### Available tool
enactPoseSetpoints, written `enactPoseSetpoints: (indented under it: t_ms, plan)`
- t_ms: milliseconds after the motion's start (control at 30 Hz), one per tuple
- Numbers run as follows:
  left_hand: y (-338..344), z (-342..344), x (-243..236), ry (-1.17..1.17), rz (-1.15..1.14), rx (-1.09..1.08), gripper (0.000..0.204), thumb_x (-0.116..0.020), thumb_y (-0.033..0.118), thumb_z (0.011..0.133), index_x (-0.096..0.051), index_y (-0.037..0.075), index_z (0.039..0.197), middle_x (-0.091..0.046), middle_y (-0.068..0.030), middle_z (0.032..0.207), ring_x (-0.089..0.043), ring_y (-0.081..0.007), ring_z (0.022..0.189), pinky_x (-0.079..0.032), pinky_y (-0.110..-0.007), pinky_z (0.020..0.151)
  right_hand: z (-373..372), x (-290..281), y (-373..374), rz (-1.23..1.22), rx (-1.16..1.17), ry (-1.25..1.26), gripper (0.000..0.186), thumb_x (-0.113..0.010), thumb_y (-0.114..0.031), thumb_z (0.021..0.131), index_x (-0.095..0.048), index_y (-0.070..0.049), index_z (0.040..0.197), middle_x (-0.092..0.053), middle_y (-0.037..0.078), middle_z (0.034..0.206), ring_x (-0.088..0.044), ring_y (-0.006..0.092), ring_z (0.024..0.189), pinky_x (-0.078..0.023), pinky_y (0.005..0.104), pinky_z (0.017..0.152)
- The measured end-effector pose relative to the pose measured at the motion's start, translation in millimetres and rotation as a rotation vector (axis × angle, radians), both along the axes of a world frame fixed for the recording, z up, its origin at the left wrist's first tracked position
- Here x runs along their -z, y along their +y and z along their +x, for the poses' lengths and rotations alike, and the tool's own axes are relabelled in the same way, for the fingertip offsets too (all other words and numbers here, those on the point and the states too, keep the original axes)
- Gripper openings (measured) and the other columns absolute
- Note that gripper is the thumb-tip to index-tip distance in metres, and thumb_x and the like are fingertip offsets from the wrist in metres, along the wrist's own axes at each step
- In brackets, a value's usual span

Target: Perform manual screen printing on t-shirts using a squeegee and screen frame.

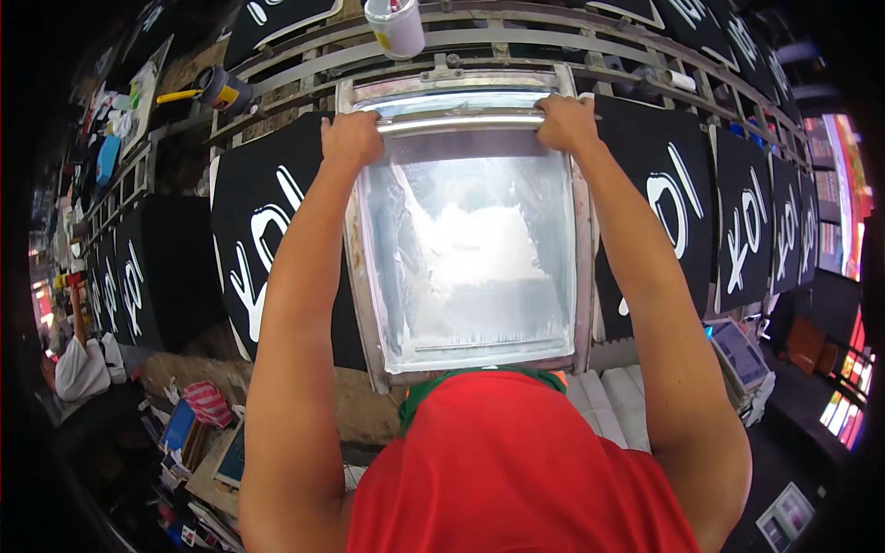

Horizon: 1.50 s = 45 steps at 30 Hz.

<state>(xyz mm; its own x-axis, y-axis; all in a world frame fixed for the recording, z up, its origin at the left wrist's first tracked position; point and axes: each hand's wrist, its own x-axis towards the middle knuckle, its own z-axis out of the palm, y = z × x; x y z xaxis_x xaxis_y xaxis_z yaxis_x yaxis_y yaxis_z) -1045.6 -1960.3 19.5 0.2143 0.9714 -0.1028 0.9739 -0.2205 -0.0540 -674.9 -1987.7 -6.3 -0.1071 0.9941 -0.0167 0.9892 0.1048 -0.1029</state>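
A silk-screen frame (583,249) lies in front of me, its mesh smeared with white ink (475,241) that is thickest in the middle. Across the far end of the mesh runs a long metal-edged squeegee (461,123). My left hand (354,138) is closed around its left end, and my right hand (569,122) grips the right end. Both arms are stretched forward, and the fingers are partly hidden behind the knuckles. Black fabric panels with white printed strokes lie on either side: one panel (309,152) beside my left forearm, another (687,157) beside my right.
Metal rails (516,39) cross behind the screen. A white ink bucket (398,29) stands there, and a dark tub (224,90) with a yellow handle sits farther left. More printed black panels (740,212) line the right. Another person (81,369) is at the far left.
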Motion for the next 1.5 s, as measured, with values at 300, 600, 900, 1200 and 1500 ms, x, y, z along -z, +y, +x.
enactPoseSetpoints:
  t_ms: [300, 600, 900, 1200, 1500]
  plan:
    - [-260, -27, 0, -0.143, -0.188, 0.076, 0.022, -0.064, 0.012, 0.075, -0.073, 0.013, 0.095, -0.074, -0.0104, 0.095, -0.069, -0.0337, 0.099, -0.043, -0.056, 0.105, -10, -5, -268, -0.256, -0.010, 0.068, 0.042, -0.069, -0.015, 0.067, -0.076, -0.014, 0.109, -0.075, 0.009, 0.108, -0.068, 0.0290, 0.106, -0.029, 0.0592, 0.110]
    - [-329, -51, -4, -0.211, -0.252, 0.151, 0.029, -0.071, 0.013, 0.068, -0.073, 0.014, 0.096, -0.074, -0.0088, 0.091, -0.067, -0.0305, 0.090, -0.044, -0.047, 0.090, -19, 3, -353, -0.306, -0.027, 0.173, 0.032, -0.068, -0.015, 0.069, -0.077, -0.013, 0.100, -0.075, 0.011, 0.093, -0.071, 0.0298, 0.093, -0.021, 0.0587, 0.120]
    - [-19, -11, 10, -0.120, 0.127, 0.069, 0.039, -0.063, 0.011, 0.078, -0.077, 0.020, 0.114, -0.077, -0.0108, 0.103, -0.072, -0.0316, 0.100, -0.050, -0.049, 0.091, -7, -6, -17, -0.030, 0.024, 0.006, 0.041, -0.065, -0.018, 0.073, -0.078, -0.019, 0.112, -0.075, 0.011, 0.110, -0.070, 0.0296, 0.106, -0.036, 0.0494, 0.109]
    - [-136, -11, -11, -0.057, -0.117, 0.074, 0.030, -0.068, 0.015, 0.074, -0.077, 0.014, 0.103, -0.076, -0.0124, 0.095, -0.070, -0.0360, 0.095, -0.047, -0.051, 0.099, -7, -17, -136, -0.204, -0.025, -0.006, 0.044, -0.067, -0.019, 0.068, -0.079, -0.016, 0.109, -0.074, 0.011, 0.106, -0.068, 0.0323, 0.103, -0.036, 0.0531, 0.107]
    - [-394, -55, 10, -0.193, -0.293, 0.039, 0.043, -0.075, 0.012, 0.068, -0.073, 0.016, 0.111, -0.072, -0.0050, 0.104, -0.062, -0.0319, 0.109, -0.039, -0.049, 0.103, -27, -17, -386, -0.444, -0.040, 0.124, 0.037, -0.078, -0.027, 0.069, -0.077, -0.013, 0.103, -0.071, 0.013, 0.105, -0.066, 0.0342, 0.103, -0.035, 0.0553, 0.107]
